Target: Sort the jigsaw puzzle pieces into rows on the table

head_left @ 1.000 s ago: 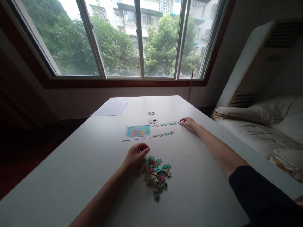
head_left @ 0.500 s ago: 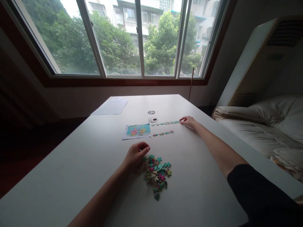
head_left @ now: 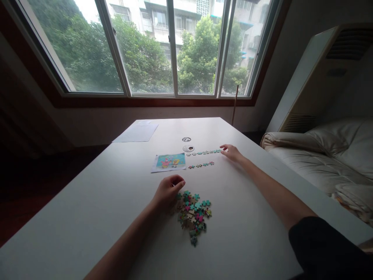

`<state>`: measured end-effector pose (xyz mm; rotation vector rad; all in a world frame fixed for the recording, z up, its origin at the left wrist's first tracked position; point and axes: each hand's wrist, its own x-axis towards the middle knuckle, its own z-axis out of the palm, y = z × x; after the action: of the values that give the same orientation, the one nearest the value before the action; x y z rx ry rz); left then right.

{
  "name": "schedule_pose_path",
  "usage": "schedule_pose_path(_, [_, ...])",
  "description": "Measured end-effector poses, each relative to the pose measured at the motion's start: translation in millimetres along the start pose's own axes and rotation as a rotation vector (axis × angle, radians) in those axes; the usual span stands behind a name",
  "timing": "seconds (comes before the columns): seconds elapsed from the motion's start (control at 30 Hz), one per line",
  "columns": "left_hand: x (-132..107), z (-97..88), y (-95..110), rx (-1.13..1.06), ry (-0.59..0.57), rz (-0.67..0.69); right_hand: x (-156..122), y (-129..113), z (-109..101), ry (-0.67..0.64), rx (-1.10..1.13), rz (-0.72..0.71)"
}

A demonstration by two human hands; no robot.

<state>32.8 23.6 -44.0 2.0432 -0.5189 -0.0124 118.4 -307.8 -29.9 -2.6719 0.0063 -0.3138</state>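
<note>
A heap of loose jigsaw pieces point(head_left: 194, 214), teal, pink and tan, lies on the white table point(head_left: 87, 202). My left hand point(head_left: 167, 190) rests curled at the heap's left edge, its fingers bent over something I cannot make out. Far out, my right hand point(head_left: 231, 152) reaches to the right end of a long row of teal pieces point(head_left: 204, 152), fingers loosely spread just off the last piece. A shorter row of pieces point(head_left: 201, 165) lies below it. A colourful picture card point(head_left: 169, 161) sits left of the rows.
A small round disc point(head_left: 188, 148) and a round hole point(head_left: 186, 139) lie beyond the card. A sheet of paper point(head_left: 136, 132) lies at the far left of the table. A bed with pale bedding point(head_left: 326, 151) stands to the right, wide windows behind.
My right hand has lifted slightly off the end of the long row and drawn back a little. The left hand stays at the heap.
</note>
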Motion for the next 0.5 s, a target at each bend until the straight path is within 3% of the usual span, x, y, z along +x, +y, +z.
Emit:
schedule_pose_path(0.13, [-1, -0.8, 2, 0.045, -0.015, 0.017, -36, -42, -5, -0.066, 0.075, -0.175])
schedule_pose_path(0.3, [-6, 0.1, 11, 0.128, -0.086, 0.081, -94, -88, -11, -0.505, 0.249, -0.556])
schedule_pose_path(0.4, [-8, 1.7, 14, 0.167, -0.129, 0.128, -119, -100, -12, -0.557, 0.247, -0.61])
schedule_pose_path(0.5, [-9, 2.3, 15, 0.241, -0.172, 0.191, -132, -101, -9, -0.527, 0.245, -0.593])
